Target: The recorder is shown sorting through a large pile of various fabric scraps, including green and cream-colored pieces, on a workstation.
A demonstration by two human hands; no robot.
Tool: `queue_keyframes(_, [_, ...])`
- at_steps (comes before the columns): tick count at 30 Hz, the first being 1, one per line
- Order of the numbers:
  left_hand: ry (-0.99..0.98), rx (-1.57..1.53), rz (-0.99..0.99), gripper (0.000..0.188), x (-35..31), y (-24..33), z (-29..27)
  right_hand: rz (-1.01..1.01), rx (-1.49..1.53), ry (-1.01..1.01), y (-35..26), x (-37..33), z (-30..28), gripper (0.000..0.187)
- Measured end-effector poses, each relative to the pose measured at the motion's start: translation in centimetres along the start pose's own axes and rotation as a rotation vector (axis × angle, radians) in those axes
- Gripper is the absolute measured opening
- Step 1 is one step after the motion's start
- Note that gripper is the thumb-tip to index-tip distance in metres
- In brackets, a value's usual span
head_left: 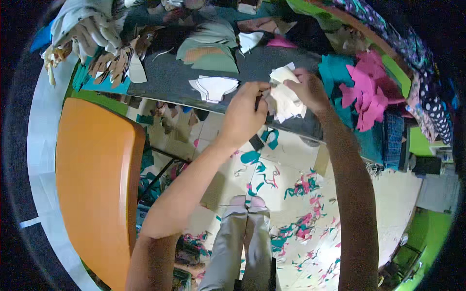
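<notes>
Cream cut fabric pieces (287, 101), bunched in a small stack, are held up over the front edge of the dark table (160, 80). My left hand (246, 112) pinches the stack's left edge, thumb and fingers closed. My right hand (309, 89) grips its upper right side, fingers bent over the fabric. Left of my left hand, a small pile of white cut pieces with dark outlines (214, 88) lies on the table. Behind that pile sits a fanned stack of sage-green fabric pieces (208, 48).
Pink fabric pieces (366, 92) and teal fabric (335, 72) are heaped at right. Brown scraps (114, 65) and grey fabric (90, 29) lie at far left. An orange chair (97, 189) stands at left. Teal and pink offcuts (301, 228) litter the floor.
</notes>
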State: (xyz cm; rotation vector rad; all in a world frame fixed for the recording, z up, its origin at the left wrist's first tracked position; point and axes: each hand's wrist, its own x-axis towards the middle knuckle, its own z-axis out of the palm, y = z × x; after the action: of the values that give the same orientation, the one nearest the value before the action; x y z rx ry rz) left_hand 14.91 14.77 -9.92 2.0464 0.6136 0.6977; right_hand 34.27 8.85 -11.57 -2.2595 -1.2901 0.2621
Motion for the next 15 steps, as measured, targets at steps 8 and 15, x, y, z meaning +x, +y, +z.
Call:
queue_keyframes(8, [-0.057,-0.276,-0.191,0.031,-0.1,0.8,1.9,0.221,0.807,-0.131,-2.2,-2.7,-4.0,0.038])
queue_keyframes(15, [0.066,-0.767,-0.518,0.049,0.5,2.5,2.9,0.266,1.350,-0.160,-3.0,-4.1,-1.9,0.040])
